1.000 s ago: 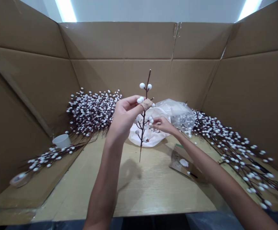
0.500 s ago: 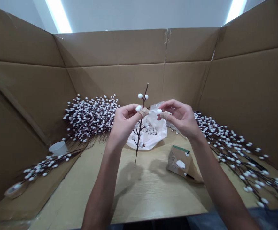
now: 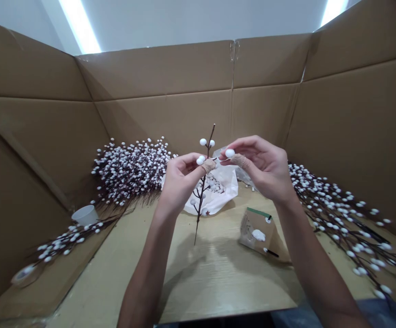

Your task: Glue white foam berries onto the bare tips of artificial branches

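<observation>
My left hand [image 3: 182, 182] grips an upright dark artificial twig [image 3: 200, 200] tipped with small white foam berries [image 3: 206, 142]. A tan fabric wrap [image 3: 208, 165] covers one of its fingers. My right hand [image 3: 261, 166] is raised just to the right of the twig, pinching a single white foam berry [image 3: 230, 153] between thumb and a wrapped finger. That berry is close to the twig, and I cannot tell whether they touch. The fingers hide part of the twig.
Heaps of white-berried branches [image 3: 129, 172] lie to the left and right. Behind the twig is a white plastic bag [image 3: 227, 196] of berries. A kraft paper packet [image 3: 256, 232], a white cup [image 3: 84, 215] and a tape roll [image 3: 23, 275] rest on the wooden table [image 3: 218, 278], inside cardboard walls [image 3: 164, 77].
My right hand has risen from beside the bag to the right of the twig, with a white berry pinched in its fingers. The view has tilted slightly, and the left hand still grips the twig.
</observation>
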Tool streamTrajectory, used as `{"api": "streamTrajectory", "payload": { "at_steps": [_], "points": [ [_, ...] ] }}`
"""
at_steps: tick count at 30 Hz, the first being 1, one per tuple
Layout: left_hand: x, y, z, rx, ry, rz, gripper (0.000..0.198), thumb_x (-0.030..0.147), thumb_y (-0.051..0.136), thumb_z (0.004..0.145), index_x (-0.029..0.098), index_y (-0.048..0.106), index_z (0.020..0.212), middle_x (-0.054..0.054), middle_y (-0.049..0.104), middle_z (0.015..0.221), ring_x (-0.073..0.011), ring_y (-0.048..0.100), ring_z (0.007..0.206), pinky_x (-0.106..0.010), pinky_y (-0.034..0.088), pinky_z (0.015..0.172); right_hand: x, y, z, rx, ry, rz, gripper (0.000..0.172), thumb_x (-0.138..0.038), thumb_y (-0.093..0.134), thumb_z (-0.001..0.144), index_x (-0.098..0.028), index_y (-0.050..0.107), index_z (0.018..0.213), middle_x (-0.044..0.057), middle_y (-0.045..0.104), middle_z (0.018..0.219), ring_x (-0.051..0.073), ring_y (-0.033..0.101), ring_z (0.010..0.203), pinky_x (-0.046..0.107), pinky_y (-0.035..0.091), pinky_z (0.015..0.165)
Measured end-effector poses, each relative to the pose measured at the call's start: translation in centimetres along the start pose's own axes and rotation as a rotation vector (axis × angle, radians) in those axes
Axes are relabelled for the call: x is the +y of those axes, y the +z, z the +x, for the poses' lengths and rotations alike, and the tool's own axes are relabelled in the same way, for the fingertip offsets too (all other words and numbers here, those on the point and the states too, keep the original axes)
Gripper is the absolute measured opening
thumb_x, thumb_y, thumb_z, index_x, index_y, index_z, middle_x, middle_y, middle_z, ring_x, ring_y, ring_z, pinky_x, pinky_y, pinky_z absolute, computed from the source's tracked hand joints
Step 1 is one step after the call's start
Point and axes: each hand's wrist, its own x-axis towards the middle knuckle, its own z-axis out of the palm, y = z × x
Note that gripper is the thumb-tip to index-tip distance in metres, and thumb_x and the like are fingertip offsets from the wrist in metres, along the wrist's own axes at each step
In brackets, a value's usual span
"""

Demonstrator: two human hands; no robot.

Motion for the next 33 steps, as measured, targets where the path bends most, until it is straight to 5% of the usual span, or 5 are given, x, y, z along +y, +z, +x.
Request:
{"api": "streamTrajectory", "payload": {
  "at_steps": [24, 33],
  "points": [
    [0.4, 0.8, -0.6, 0.034, 0.03, -0.004, 0.007, 0.022, 0.074, 0.068, 0.016, 0.069, 0.068, 0.0, 0.066, 0.069, -0.011, 0.058, 0.066, -0.022, 0.047, 0.063, -0.1, 1.3, -0.5, 0.044, 0.013, -0.022, 0.011, -0.022, 0.063, 0.085, -0.02, 0.067, 0.095, 0.002, 0.071, 0.091, 0.015, 0.07, 0.088, 0.028, 0.061, 0.08],
    [0.0, 0.8, -0.7, 0.108, 0.104, 0.18, 0.007, 0.017, 0.068, 0.072, 0.015, 0.066, 0.065, 0.0, 0.061, 0.068, -0.0098, 0.053, 0.062, -0.021, 0.042, 0.056, 0.4, 1.5, -0.7, 0.044, 0.007, -0.073, 0.013, -0.023, 0.063, 0.085, -0.019, 0.068, 0.096, 0.003, 0.072, 0.093, 0.016, 0.069, 0.089, 0.029, 0.06, 0.081]
  ]
}}
